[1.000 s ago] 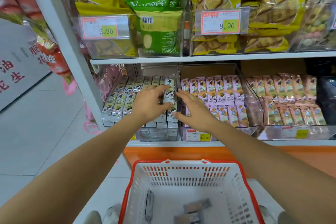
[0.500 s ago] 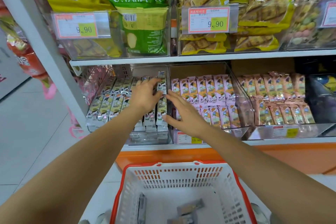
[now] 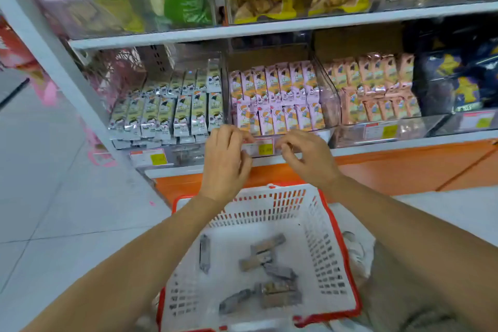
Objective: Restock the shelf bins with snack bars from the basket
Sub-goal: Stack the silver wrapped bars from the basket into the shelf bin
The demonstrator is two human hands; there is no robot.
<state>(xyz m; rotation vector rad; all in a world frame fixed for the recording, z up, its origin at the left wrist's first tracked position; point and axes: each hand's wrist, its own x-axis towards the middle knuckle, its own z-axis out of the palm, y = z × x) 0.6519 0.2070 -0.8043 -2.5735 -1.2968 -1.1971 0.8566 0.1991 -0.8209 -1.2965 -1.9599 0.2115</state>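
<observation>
grey bars [image 3: 183, 113] filling left bin [image 3: 186, 155] | we are hovering left hand [image 3: 226, 159] before pink bin [image 3: 327, 105]'s tag [image 3: 265, 148], grip loosely curled, empty | right hand [image 3: 307, 159] hovering beside it, grip likewise empty | loose bars [image 3: 262, 256] lying in basket [image 3: 323, 250] below

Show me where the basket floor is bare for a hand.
Bare floor: between the lone bar at left and the pile of bars, and along the far wall of the basket. Crowded: middle to near right, where bars overlap.
</observation>
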